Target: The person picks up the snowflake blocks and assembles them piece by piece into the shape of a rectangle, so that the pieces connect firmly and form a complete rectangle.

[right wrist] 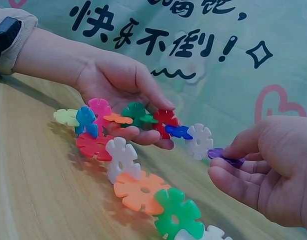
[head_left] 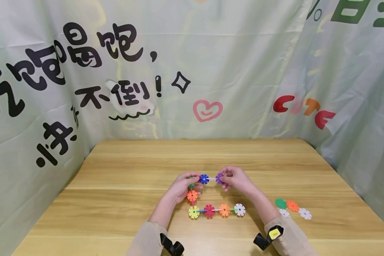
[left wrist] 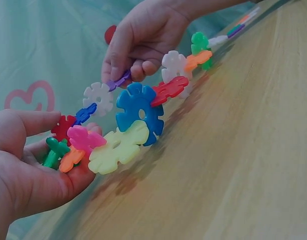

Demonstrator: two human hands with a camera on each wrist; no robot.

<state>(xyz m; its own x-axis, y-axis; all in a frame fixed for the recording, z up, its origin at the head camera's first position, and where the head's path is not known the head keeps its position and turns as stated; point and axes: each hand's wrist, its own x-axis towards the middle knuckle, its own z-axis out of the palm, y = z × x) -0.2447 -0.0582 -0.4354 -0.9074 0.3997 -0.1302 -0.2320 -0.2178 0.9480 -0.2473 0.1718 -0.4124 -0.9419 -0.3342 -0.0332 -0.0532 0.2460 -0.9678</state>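
A chain of slotted plastic snowflake discs bends in a C shape over the table. My left hand [head_left: 180, 186] grips the far left corner of it, fingers at a red disc [right wrist: 164, 120] and a green disc [right wrist: 134, 114]. From there a blue disc [head_left: 204, 179] and a white disc [right wrist: 199, 141] stretch toward the right. At that end my right hand [head_left: 238, 179] pinches a purple disc [right wrist: 218, 153], whose edge meets the white one. The near row runs from a yellow disc [head_left: 194, 212] past a crimson one [head_left: 209, 211] and an orange one [head_left: 224, 210] to a white one [head_left: 240, 209].
Loose discs lie on the wooden table [head_left: 115, 206] beside the right forearm: green [head_left: 280, 203], orange [head_left: 292, 206] and white [head_left: 305, 213]. Another white disc [head_left: 284, 212] is partly hidden by the sleeve. A printed curtain [head_left: 236, 71] hangs behind the table and along both sides.
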